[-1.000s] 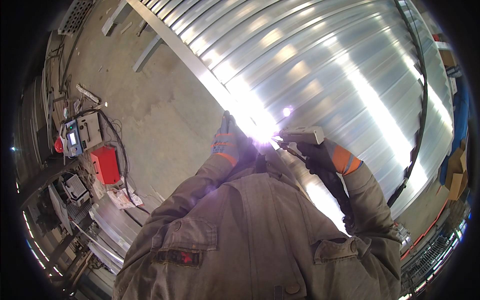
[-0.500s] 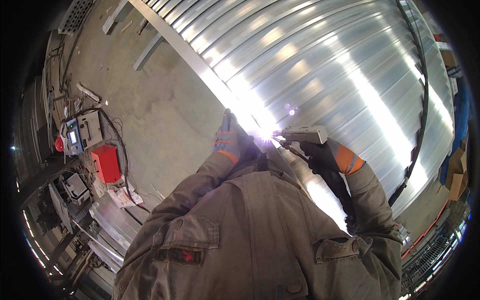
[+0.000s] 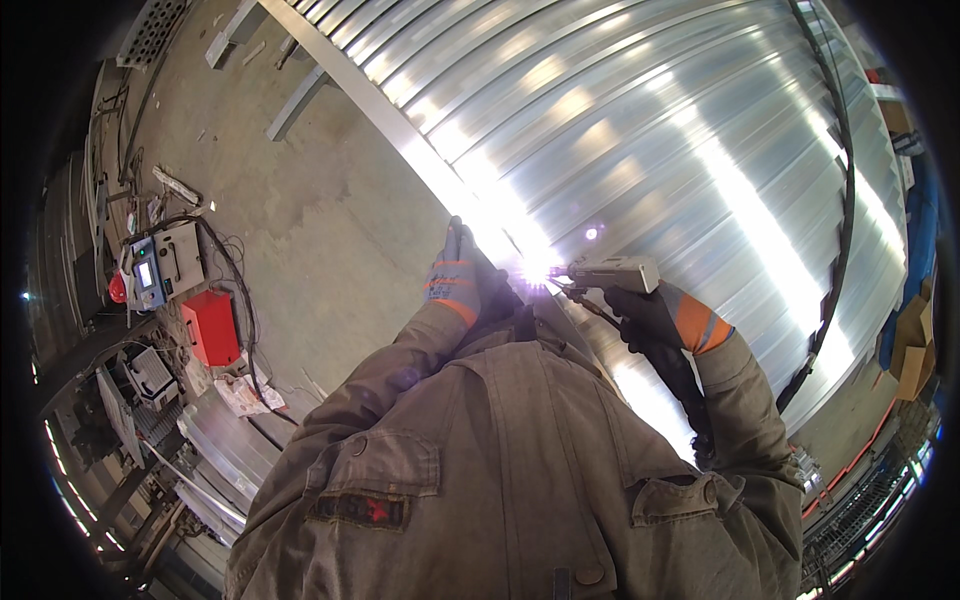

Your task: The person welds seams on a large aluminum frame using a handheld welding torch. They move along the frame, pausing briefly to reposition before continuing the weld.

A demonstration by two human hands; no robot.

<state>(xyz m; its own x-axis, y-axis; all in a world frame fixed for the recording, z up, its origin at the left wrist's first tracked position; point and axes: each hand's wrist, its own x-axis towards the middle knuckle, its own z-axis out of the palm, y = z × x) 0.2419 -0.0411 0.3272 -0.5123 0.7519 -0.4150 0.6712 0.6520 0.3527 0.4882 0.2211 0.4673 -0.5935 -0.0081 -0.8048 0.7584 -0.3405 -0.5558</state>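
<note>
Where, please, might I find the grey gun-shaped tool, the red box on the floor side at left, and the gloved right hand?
Grey gun-shaped tool (image 3: 622, 272): head view, on its body.
Red box (image 3: 211, 330): head view, on its red face.
Gloved right hand (image 3: 655, 310): head view, mid-hand.

Gloved left hand (image 3: 455, 283) outstretched and straight, gloved right hand (image 3: 660, 312) tightly curled.

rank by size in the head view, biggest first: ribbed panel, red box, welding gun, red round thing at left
1. Ribbed panel
2. Red box, welding gun: too alike to rank; the right hand hides part of the gun
3. Red round thing
</note>
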